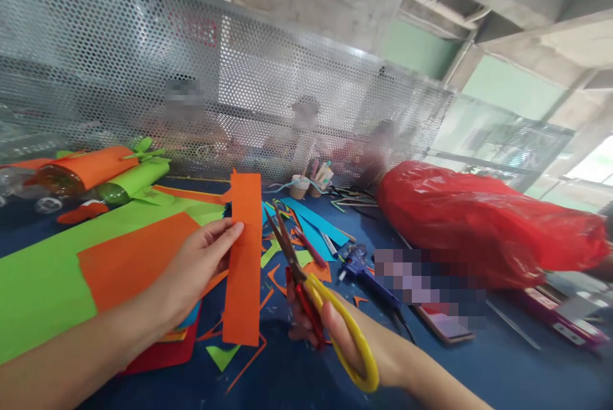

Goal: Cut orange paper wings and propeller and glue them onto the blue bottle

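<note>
My left hand pinches a long orange paper strip by its left edge and holds it upright above the table. To the right, my right hand grips a pair of scissors with yellow and red handles. Their blades are parted, point up and to the left, and stay apart from the strip. A sheet of orange paper lies on green paper under and beside my left forearm. Orange, green and blue paper scraps are scattered behind the scissors.
A blue glue gun and a phone lie right of the scissors. A large red plastic bag bulges behind them. Paper-wrapped bottles lie at the left. Cups of pens stand by the perforated metal screen, with people beyond.
</note>
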